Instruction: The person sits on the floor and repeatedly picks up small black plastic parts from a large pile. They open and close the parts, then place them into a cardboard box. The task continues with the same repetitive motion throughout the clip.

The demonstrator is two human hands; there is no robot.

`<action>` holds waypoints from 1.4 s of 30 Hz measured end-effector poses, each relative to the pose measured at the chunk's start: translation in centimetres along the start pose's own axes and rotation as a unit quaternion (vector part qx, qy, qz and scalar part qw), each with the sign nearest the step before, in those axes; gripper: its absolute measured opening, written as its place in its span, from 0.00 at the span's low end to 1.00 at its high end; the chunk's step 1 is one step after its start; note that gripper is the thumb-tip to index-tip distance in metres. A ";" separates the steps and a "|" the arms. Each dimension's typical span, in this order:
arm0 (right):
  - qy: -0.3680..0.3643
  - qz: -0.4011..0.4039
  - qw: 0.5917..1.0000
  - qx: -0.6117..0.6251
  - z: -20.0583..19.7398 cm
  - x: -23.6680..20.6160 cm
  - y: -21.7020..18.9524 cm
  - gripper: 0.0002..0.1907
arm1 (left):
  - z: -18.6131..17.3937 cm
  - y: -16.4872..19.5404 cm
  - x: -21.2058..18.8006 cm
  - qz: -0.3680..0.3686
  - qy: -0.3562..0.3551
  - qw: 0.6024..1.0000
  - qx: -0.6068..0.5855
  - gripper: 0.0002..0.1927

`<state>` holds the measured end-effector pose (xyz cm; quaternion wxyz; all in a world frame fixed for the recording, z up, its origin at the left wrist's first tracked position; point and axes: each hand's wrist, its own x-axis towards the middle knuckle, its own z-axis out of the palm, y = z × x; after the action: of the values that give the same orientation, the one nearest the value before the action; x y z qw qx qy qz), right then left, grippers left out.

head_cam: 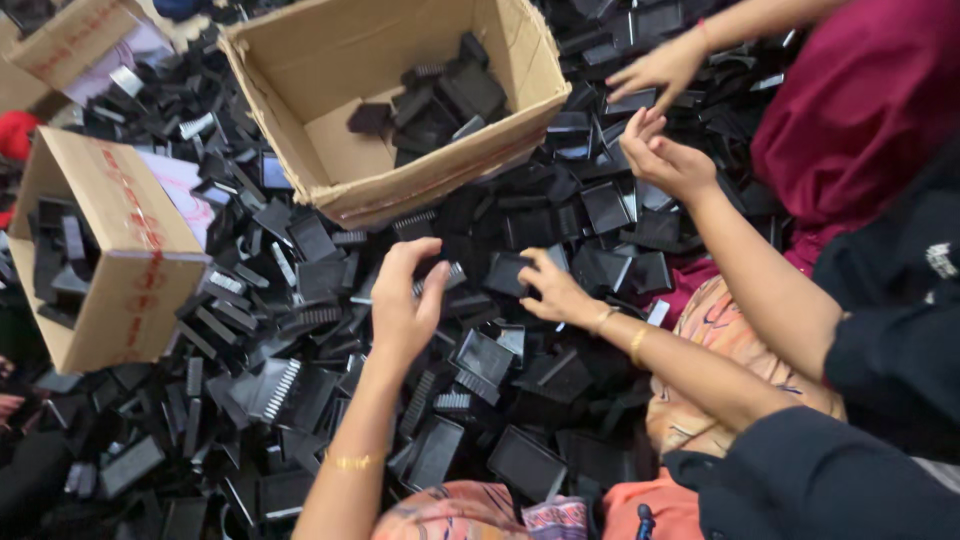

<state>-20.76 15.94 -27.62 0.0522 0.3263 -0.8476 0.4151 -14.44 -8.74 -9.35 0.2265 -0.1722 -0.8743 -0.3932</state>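
L hand is raised over the heap of flat black plastic comb-toothed trays, fingers curled and part spread, thumb apart, gripping nothing I can see. R hand pinches one small black plastic tray at its edge, just above the heap. Open brown cardboard box, tilted, part-filled w/ trays, sits just beyond both hands. Second brown cardboard box w/ red tape lies far left. Two co-worker's hands reach in from upper right.

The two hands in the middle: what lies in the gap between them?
In the head view, black plastic parts fill the stretch between the left hand and right hand; no bare surface shows.
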 end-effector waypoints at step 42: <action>0.126 0.095 0.924 0.349 -6.7 -9.8 0.0 0.36 | 18.6 2.9 -4.8 -0.413 -0.176 0.816 -0.364 0.16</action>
<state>-14.29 25.85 -26.77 0.0014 0.1867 -0.6629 0.7250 -13.87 6.74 -21.08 -0.1935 0.0686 -0.6812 -0.7027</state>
